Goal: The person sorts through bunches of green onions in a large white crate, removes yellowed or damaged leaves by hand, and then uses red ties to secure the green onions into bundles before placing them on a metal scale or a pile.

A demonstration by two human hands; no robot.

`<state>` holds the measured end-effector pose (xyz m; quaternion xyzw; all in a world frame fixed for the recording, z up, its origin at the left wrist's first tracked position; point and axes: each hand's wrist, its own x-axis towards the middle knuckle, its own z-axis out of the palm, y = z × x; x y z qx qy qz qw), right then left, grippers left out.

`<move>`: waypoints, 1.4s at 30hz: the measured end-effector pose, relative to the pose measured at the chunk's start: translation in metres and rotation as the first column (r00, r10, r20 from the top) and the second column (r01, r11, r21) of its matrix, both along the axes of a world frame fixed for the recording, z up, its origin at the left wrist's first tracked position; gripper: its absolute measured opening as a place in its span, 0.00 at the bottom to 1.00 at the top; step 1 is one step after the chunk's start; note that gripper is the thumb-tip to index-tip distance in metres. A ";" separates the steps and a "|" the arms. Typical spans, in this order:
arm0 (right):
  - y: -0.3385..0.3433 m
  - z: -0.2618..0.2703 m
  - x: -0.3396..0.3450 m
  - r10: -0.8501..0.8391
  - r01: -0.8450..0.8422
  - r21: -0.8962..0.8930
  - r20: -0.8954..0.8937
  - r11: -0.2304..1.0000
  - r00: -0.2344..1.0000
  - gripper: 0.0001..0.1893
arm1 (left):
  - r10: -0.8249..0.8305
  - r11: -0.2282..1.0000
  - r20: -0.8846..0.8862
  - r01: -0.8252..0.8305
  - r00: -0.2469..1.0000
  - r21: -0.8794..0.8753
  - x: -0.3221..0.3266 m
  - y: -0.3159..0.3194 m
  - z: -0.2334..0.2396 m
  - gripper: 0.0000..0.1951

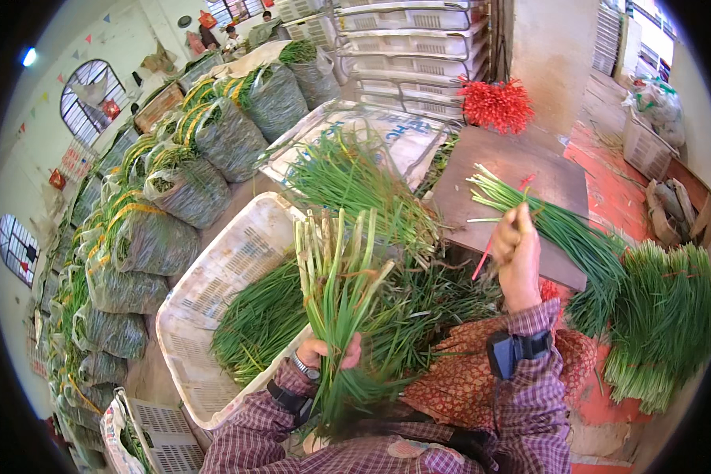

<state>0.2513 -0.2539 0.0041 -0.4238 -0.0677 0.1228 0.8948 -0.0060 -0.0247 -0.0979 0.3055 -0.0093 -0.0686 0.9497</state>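
Observation:
My left hand [330, 354] is closed around a bunch of green chives [338, 296], its pale stem ends pointing up. My right hand [516, 249] is raised at the near edge of a brown board [527, 160], fingers drawn together and slightly blurred; whether it holds anything is unclear. Just beyond it, a trimmed chive bundle [545, 216] lies across the board, with a red tie [481, 260] beside the hand. Loose chives [355, 183] are heaped left of the board. Darker leaves and scraps [432, 302] lie between my arms.
A white plastic crate [175, 332] with chives stands at left, before rows of filled plastic bags [183, 189]. Stacked crates [409, 44] and a red tie bundle [496, 105] are at the back. More chive bundles [666, 314] stand at right. People are far off.

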 end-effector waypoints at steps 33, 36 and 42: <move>0.058 -0.023 -0.104 0.560 -0.393 -0.485 0.266 0.781 0.784 0.09 | 0.041 0.998 0.054 -0.044 0.998 0.049 0.002 -0.003 0.004 0.43; 0.061 -0.030 -0.107 0.447 -0.171 -0.592 0.358 0.788 0.820 0.09 | 0.044 0.989 -0.052 -0.036 0.998 0.146 0.003 -0.001 0.013 0.42; 0.059 -0.029 -0.107 0.492 -0.171 -0.674 0.320 0.719 0.809 0.09 | 0.034 0.978 0.016 -0.036 0.999 0.206 0.008 -0.003 0.011 0.36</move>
